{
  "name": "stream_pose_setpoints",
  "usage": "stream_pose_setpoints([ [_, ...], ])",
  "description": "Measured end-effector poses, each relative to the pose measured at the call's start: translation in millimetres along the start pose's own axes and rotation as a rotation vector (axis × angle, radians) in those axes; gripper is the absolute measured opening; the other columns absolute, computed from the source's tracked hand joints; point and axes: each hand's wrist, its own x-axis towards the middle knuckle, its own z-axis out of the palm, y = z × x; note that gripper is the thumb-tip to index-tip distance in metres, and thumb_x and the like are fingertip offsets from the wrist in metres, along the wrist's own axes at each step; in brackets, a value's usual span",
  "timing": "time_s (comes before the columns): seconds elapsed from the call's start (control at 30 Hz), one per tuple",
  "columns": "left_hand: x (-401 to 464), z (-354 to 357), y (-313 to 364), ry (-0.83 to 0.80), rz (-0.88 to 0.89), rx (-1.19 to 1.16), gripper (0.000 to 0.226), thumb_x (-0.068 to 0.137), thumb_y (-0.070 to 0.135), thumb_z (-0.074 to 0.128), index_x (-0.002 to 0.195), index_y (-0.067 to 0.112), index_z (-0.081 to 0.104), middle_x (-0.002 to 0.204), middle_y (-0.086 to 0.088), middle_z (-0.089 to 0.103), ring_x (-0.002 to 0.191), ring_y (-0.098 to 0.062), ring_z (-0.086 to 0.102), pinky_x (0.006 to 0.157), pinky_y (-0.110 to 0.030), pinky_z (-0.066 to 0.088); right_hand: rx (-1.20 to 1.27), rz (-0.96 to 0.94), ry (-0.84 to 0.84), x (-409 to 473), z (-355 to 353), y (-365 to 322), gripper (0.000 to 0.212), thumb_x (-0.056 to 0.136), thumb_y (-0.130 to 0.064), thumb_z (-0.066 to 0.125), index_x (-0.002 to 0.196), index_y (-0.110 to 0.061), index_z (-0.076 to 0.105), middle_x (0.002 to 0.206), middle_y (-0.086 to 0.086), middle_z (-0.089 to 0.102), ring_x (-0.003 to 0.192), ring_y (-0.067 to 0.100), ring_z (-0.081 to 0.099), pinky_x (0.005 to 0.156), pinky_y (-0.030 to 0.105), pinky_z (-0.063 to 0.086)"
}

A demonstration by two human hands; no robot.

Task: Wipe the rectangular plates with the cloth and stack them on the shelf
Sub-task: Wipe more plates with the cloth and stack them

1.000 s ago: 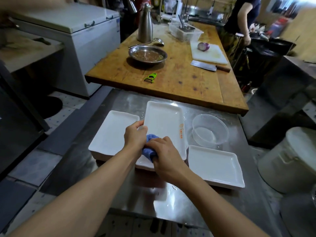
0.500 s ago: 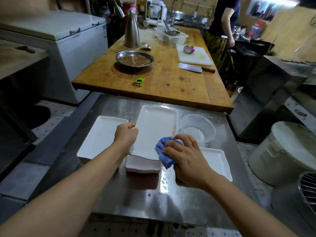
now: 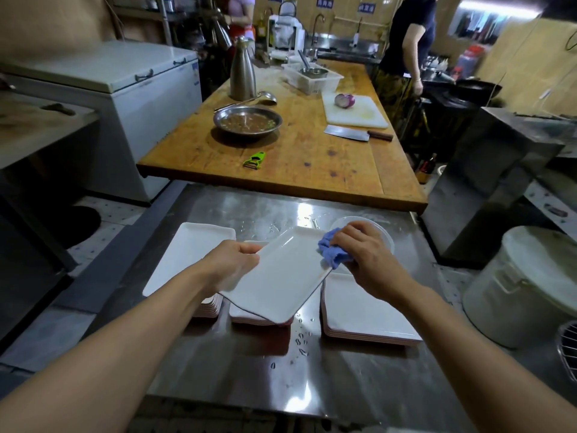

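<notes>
My left hand (image 3: 232, 264) grips the left edge of a white rectangular plate (image 3: 278, 276) and holds it tilted above the middle stack (image 3: 259, 320) on the steel counter. My right hand (image 3: 365, 260) holds a bunched blue cloth (image 3: 331, 250) against the plate's upper right edge. A left stack of white plates (image 3: 187, 254) and a right stack (image 3: 359, 310) flank the middle one. The shelf is not in view.
A clear plastic bowl (image 3: 385, 237) sits just behind my right hand. Beyond the steel counter (image 3: 249, 370) lies a wooden table (image 3: 312, 164) with a metal dish, green peeler, cleaver and cutting board. A white bucket (image 3: 524, 285) stands at the right. People stand at the back.
My left hand has lifted the top plate off the middle stack and tilted it. My right hand with the cloth moved up from the stack's near edge to the plate's far right edge.
</notes>
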Motion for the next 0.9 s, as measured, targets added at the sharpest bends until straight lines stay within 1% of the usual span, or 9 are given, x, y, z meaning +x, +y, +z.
stream_pose_setpoints([
  [0.17,7,-4,10,0.004,0.057,0.367,0.020,0.091,0.029,0.060,0.108,0.020,0.067,0.094,0.007,0.068,0.081,-0.005,0.063,0.070,-0.015,0.045,0.214,0.151,-0.173,6,-16,2,0.042,0.077,0.005,0.063,0.073,-0.033,0.047,0.077,-0.018,0.047,0.082,0.016,0.044,0.070,0.032,0.038],
  [0.23,1,-5,23,-0.086,0.117,0.342,0.039,0.092,0.051,0.048,0.100,0.022,0.071,0.094,0.010,0.071,0.085,-0.002,0.065,0.076,-0.017,0.046,0.249,0.233,-0.205,6,-21,8,0.040,0.077,0.004,0.061,0.072,-0.033,0.047,0.072,-0.016,0.049,0.076,0.016,0.049,0.066,0.030,0.041],
  [0.3,-10,-6,32,-0.175,0.196,0.299,0.067,0.080,0.076,0.037,0.079,0.019,0.071,0.075,0.008,0.067,0.068,-0.003,0.058,0.067,-0.013,0.042,0.340,0.350,-0.234,5,-25,18,0.026,0.082,0.000,0.060,0.081,-0.026,0.055,0.074,-0.009,0.059,0.074,0.015,0.056,0.066,0.029,0.047],
  [0.37,-19,-5,38,-0.267,0.277,0.246,0.069,0.065,0.084,0.049,0.068,0.018,0.065,0.066,0.005,0.058,0.061,-0.005,0.051,0.062,-0.009,0.040,0.478,0.449,-0.270,5,-30,26,0.020,0.082,0.001,0.059,0.087,-0.018,0.059,0.074,0.006,0.065,0.070,0.020,0.063,0.065,0.033,0.053],
  [0.47,-19,-5,40,-0.322,0.342,0.229,0.036,0.076,0.040,0.074,0.093,0.008,0.072,0.086,-0.005,0.069,0.081,-0.011,0.064,0.075,-0.018,0.050,0.619,0.511,-0.242,6,-35,33,0.024,0.079,0.005,0.061,0.093,-0.015,0.062,0.080,0.014,0.068,0.076,0.026,0.066,0.067,0.029,0.055],
  [0.57,-18,1,39,-0.204,0.375,0.094,0.017,0.083,-0.004,0.063,0.098,0.003,0.069,0.089,-0.009,0.068,0.083,-0.017,0.064,0.079,-0.029,0.053,0.705,0.545,-0.088,9,-30,30,0.026,0.082,0.005,0.060,0.099,-0.014,0.062,0.084,0.004,0.067,0.082,0.019,0.064,0.066,0.019,0.053],
  [0.7,-16,14,30,-0.126,0.331,-0.167,0.027,0.084,-0.003,0.058,0.107,0.009,0.066,0.092,-0.008,0.069,0.080,-0.018,0.066,0.083,-0.037,0.053,0.514,0.554,0.164,14,-21,10,0.033,0.081,0.008,0.055,0.107,-0.010,0.062,0.097,0.008,0.066,0.095,0.026,0.059,0.083,0.035,0.047],
  [0.83,-12,25,28,-0.117,0.273,-0.316,0.029,0.075,0.005,0.062,0.104,0.009,0.065,0.088,-0.008,0.071,0.074,-0.020,0.068,0.076,-0.038,0.055,0.402,0.390,0.162,19,-17,-29,0.051,0.076,0.007,0.059,0.125,-0.007,0.056,0.128,0.011,0.055,0.120,0.026,0.045,0.101,0.023,0.028],
  [0.9,-11,29,29,-0.142,0.249,-0.371,0.033,0.069,0.009,0.064,0.102,0.008,0.066,0.086,-0.008,0.071,0.071,-0.018,0.069,0.070,-0.032,0.056,0.403,0.290,0.133,23,-13,-49,0.049,0.085,-0.010,0.055,0.133,-0.010,0.049,0.141,0.006,0.044,0.132,0.021,0.033,0.110,0.024,0.020],
])
